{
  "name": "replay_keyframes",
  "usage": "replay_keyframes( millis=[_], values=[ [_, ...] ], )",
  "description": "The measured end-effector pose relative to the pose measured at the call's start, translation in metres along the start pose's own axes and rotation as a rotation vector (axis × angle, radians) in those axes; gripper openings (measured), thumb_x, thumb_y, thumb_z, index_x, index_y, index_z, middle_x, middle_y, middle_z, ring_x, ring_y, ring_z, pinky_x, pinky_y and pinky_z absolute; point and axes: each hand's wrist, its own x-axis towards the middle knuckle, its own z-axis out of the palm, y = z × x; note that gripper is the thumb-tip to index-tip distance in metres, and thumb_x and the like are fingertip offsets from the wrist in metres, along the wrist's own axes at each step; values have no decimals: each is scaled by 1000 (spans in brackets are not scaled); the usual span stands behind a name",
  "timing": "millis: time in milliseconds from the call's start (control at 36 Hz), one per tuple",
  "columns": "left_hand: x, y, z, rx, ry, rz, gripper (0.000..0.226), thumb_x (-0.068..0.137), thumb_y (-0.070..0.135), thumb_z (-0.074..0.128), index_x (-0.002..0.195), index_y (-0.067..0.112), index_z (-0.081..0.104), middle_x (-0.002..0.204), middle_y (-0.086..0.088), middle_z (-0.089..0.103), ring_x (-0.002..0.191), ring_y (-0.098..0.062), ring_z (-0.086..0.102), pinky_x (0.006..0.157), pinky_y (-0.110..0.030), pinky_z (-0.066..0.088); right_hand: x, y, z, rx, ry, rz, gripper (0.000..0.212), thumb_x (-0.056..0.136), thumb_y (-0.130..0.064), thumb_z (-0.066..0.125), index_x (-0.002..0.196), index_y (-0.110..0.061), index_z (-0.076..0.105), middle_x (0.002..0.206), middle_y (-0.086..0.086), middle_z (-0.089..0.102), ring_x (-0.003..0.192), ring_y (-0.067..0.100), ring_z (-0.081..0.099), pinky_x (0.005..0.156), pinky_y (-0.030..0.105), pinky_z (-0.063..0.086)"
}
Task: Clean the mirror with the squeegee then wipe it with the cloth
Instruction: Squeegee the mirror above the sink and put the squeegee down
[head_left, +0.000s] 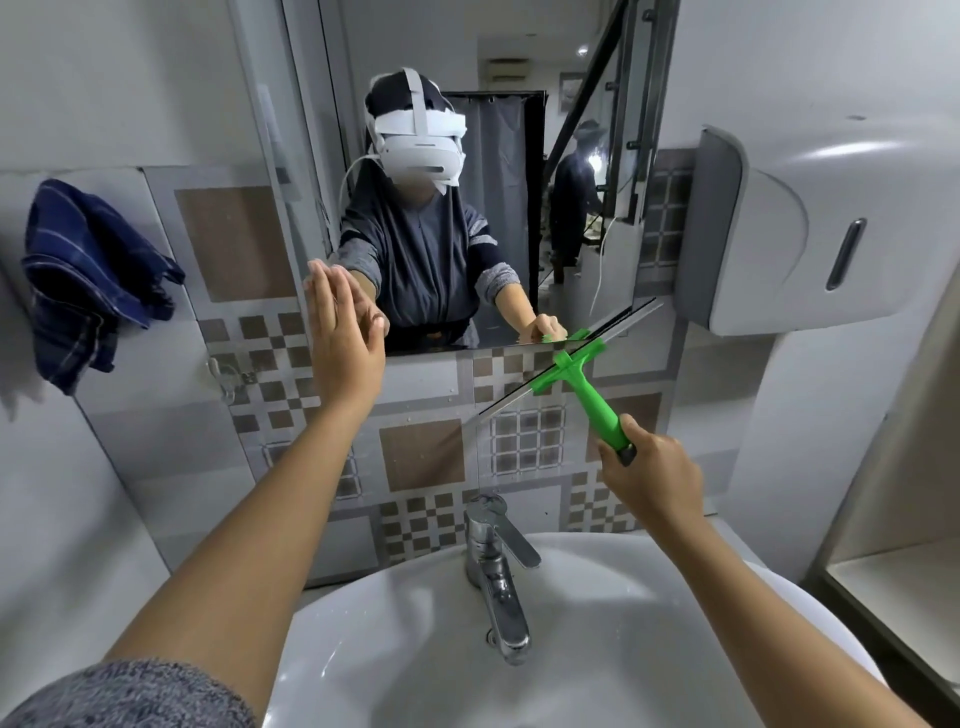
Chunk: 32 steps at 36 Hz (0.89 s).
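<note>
Above the sink (597, 613), the right hand (649, 467) is wrapped around the green squeegee (576, 374), blade at the mirror (493, 156) bottom edge; the left hand (343, 332), fingers spread, rests against the glass. Squeegee step seems nearly through; next likely fetching the blue cloth (88, 280) hanging left

One mirror (498, 218), one squeegee (582, 374), one cloth (88, 280), one tap (496, 566), two hands: left hand (340, 343), right hand (652, 473)

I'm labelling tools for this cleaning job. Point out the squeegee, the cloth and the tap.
squeegee (597, 402): head view, green handle.
cloth (88, 275): head view, middle of the hanging folds.
tap (496, 571): head view, chrome body.
</note>
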Motion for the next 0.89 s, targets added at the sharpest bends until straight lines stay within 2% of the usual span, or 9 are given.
replay_keyframes(
  millis=[83,167,278,389,500,611,694,833,889],
  values=[
    [-7,1,-1,8,-47,-10,68,93,16,51,146,9,10,156,-12,0,143,-27,-1,105,-21,6,-5,2,-6,-36,-21,47,35,89,-31,56,117,-11,57,77,12,66,67,29,52,53,31,40],
    [-17,6,-4,-29,-91,-44,66,93,16,52,146,10,12,156,-10,0,143,-26,2,108,-28,20,-15,4,-10,-42,-2,62,32,88,-32,57,113,-11,59,75,11,65,64,30,54,52,30,39],
    [-31,17,-3,-133,-163,-12,56,94,16,48,144,9,25,155,-8,14,141,-22,18,103,-21,25,-29,-1,-15,-15,21,44,31,87,-33,59,109,-12,61,69,9,65,61,32,58,49,30,43],
    [-42,29,0,-242,-363,127,50,96,21,44,143,11,29,152,-5,26,139,-16,22,111,-29,22,-37,-11,-25,-18,29,-3,32,86,-34,61,111,-14,60,67,8,64,61,33,56,49,30,40],
    [-49,49,-7,-326,-526,326,51,95,25,48,142,16,32,150,-1,30,138,-12,25,109,-29,24,-31,-19,-41,38,16,-148,37,84,-32,64,115,-12,61,69,8,66,58,29,56,48,29,42],
    [-50,66,-15,-304,-567,531,55,90,28,56,140,16,35,147,-1,36,135,-11,31,107,-25,25,-17,-27,-56,35,11,-361,41,82,-29,69,115,-6,62,73,8,71,51,16,52,45,18,37],
    [-50,69,-19,-232,-558,706,57,88,27,59,139,12,37,145,-6,39,133,-15,35,110,-28,26,-6,-34,-65,-28,-13,-437,45,85,-34,64,124,-13,57,88,7,73,64,24,64,52,32,53],
    [-50,67,-31,-162,-549,829,55,87,18,62,136,8,39,139,-11,47,129,-21,43,110,-34,27,9,-50,-81,-64,-88,-609,49,88,-36,58,133,-18,48,110,4,69,80,22,66,62,29,50],
    [-50,65,-38,-129,-529,840,51,87,18,60,134,8,43,132,-11,54,123,-23,50,107,-38,33,16,-57,-87,-69,-131,-660,49,89,-36,57,134,-21,48,112,3,68,84,22,65,66,31,51]
  ],
)
